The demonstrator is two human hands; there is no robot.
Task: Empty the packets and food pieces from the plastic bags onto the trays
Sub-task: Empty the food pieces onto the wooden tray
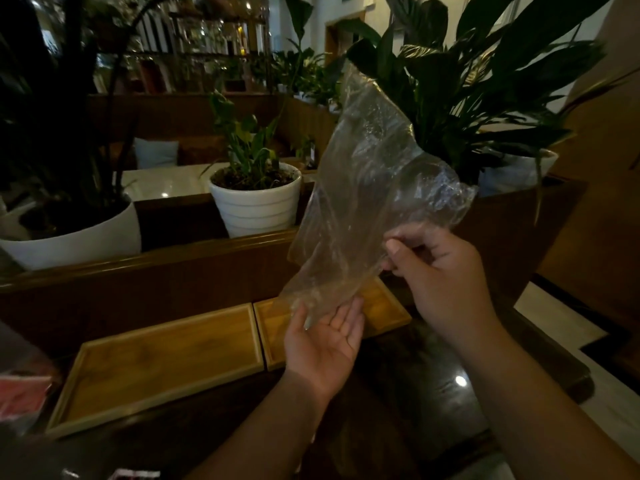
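Note:
A clear plastic bag (367, 188) hangs upside down in the air above the right wooden tray (384, 306). My right hand (440, 271) pinches the bag at its crumpled right side, thumb and fingers curled on the plastic. My left hand (325, 344) lies palm up with straight fingers under the bag's lower opening, touching its edge. Nothing shows inside the bag. The left wooden tray (162, 362) lies beside the right one on the dark table, with nothing on it. No food shows on the visible part of the right tray.
A red packet (20, 393) lies at the far left edge, another red-and-white one (135, 474) at the bottom edge. White plant pots (256, 202) stand on the wooden divider behind the trays. A large leafy plant (485, 81) rises at the right.

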